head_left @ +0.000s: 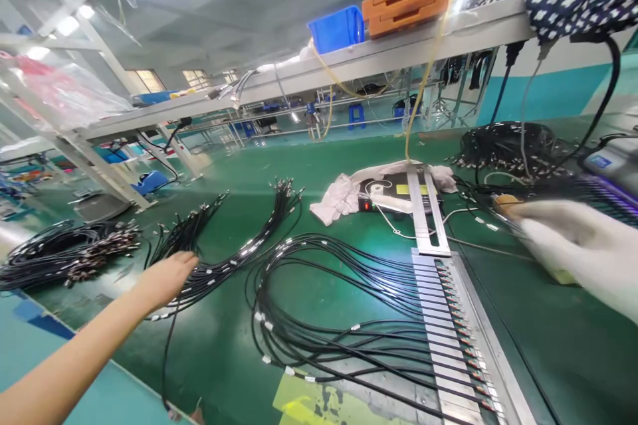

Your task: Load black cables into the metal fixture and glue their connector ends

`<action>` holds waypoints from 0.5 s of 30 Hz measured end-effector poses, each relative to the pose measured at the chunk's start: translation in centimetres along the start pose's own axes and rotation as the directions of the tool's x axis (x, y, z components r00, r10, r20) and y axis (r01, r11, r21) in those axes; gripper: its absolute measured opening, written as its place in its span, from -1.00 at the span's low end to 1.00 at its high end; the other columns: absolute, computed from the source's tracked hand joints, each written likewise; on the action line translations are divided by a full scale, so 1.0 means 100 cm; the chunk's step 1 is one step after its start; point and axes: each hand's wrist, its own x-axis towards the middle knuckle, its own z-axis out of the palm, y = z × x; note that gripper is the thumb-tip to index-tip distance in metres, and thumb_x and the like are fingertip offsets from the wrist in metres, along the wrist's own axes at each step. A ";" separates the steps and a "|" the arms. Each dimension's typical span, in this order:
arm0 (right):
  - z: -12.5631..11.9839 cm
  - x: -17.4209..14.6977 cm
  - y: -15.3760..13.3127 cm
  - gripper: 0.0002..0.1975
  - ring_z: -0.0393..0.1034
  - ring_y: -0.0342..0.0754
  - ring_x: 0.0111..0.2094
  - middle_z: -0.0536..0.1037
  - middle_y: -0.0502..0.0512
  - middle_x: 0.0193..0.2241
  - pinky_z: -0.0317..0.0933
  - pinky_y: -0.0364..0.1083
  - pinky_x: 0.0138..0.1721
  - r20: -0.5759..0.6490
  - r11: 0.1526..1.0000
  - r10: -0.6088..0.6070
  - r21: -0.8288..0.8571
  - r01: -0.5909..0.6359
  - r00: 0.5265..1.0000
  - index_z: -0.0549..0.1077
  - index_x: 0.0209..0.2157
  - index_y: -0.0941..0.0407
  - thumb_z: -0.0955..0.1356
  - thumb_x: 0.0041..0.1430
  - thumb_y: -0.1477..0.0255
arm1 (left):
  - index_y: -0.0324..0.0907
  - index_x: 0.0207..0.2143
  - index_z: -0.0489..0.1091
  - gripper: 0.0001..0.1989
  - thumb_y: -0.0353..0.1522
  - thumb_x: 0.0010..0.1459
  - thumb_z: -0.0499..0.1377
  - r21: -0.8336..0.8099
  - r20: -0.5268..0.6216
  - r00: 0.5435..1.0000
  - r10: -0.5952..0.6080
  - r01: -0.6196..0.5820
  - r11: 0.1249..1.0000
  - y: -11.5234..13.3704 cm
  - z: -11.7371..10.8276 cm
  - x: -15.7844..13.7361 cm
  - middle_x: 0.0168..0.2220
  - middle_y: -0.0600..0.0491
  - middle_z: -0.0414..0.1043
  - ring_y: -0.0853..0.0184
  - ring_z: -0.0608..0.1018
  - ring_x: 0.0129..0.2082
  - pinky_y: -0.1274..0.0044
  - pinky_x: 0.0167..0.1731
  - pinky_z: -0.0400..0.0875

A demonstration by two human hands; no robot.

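My bare left hand (pixel 168 275) is over a bundle of black cables (pixel 214 271) with white labels, its fingers curled down together. One black cable (pixel 171 345) runs down from under it toward the table's front edge. In a white glove, my right hand (pixel 558 232) is closed at the right, slightly blurred, with thin black cables (pixel 468 196) at its fingertips. Between my hands lies a metal fixture (pixel 441 339) with several black cables (pixel 379 279) set side by side in its slots. Their stripped ends point right, and the cables loop out to the left.
Coiled cables (pixel 54 252) lie at the far left, and another cable pile (pixel 508 146) at the back right. A black box (pixel 399 189) with white cloth (pixel 333 198) stands behind the fixture. A shelf (pixel 478 30) overhead carries a blue bin (pixel 339 30) and orange trays (pixel 406 3).
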 end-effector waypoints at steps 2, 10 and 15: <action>0.005 -0.026 0.013 -0.70 0.56 0.07 -0.21 0.61 0.05 -0.14 0.48 0.01 -0.13 0.050 0.999 0.052 0.000 -0.052 0.997 0.53 -0.13 -0.20 0.40 0.08 0.09 | -0.20 -0.09 0.51 -0.42 -0.68 -0.11 -0.06 -0.063 0.126 0.992 0.001 0.007 0.998 0.010 0.000 0.013 -0.03 0.01 0.51 0.30 0.56 -0.02 0.56 0.00 0.42; 0.067 -0.093 0.072 -0.70 0.55 0.26 -0.13 0.61 0.04 -0.17 0.51 0.05 -0.12 0.205 0.980 0.078 0.162 -0.113 0.976 0.58 -0.29 -0.30 0.37 -0.04 -0.08 | -0.12 0.06 0.41 -0.34 -0.53 -0.19 0.06 -0.149 0.103 0.994 -0.029 0.044 0.988 0.069 -0.001 0.030 0.19 -0.07 0.31 0.07 0.28 0.26 0.18 0.26 0.09; 0.075 -0.090 0.064 -0.54 0.59 0.13 -0.19 0.63 0.09 -0.20 0.52 -0.09 -0.13 0.274 0.958 0.175 0.173 -0.227 0.946 0.60 -0.31 0.01 0.38 -0.05 -0.06 | -0.16 0.05 0.35 -0.43 -0.48 -0.09 0.02 -0.236 0.175 0.984 0.023 0.019 0.972 0.100 0.024 0.038 0.07 -0.03 0.43 0.21 0.47 0.09 0.33 0.14 0.25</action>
